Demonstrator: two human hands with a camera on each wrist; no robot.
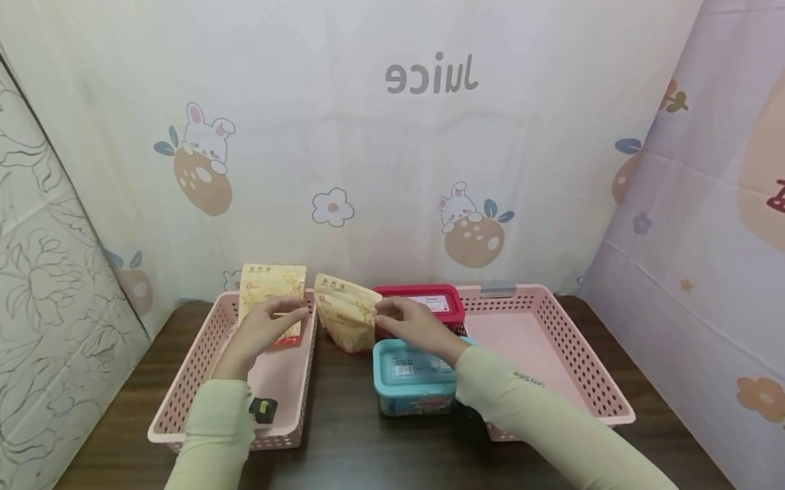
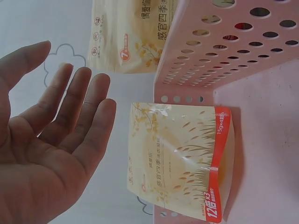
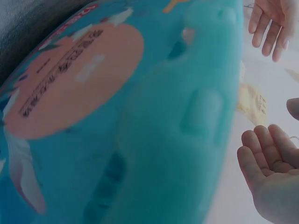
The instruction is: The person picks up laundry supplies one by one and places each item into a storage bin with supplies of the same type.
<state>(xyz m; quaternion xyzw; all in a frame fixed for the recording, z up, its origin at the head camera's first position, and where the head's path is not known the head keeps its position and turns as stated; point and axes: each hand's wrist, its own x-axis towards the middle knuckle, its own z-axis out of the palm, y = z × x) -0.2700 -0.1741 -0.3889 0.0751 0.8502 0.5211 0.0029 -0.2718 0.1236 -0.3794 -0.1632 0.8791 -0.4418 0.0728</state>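
My left hand point(image 1: 265, 332) hovers over the left pink basket point(image 1: 308, 365), fingers loosely bent and nothing in them. Beside it, a cream pouch with a red lower band point(image 2: 182, 158) stands upright in that basket. A second cream pouch point(image 1: 346, 313) leans, tilted, between the basket and a red-lidded box point(image 1: 453, 308). My right hand point(image 1: 419, 324) is at that pouch's right edge; in the right wrist view its relaxed fingers point(image 3: 264, 144) hold nothing, and whether they touch the pouch cannot be told. Below the right hand sits a teal-lidded box point(image 1: 414, 379).
On the right stands another pink basket point(image 1: 581, 354), partly behind my right forearm. A small black object with a yellow-green part point(image 1: 264, 410) lies in the left basket's near end. The dark wooden table point(image 1: 349, 459) meets a printed curtain point(image 1: 362, 144) at the back.
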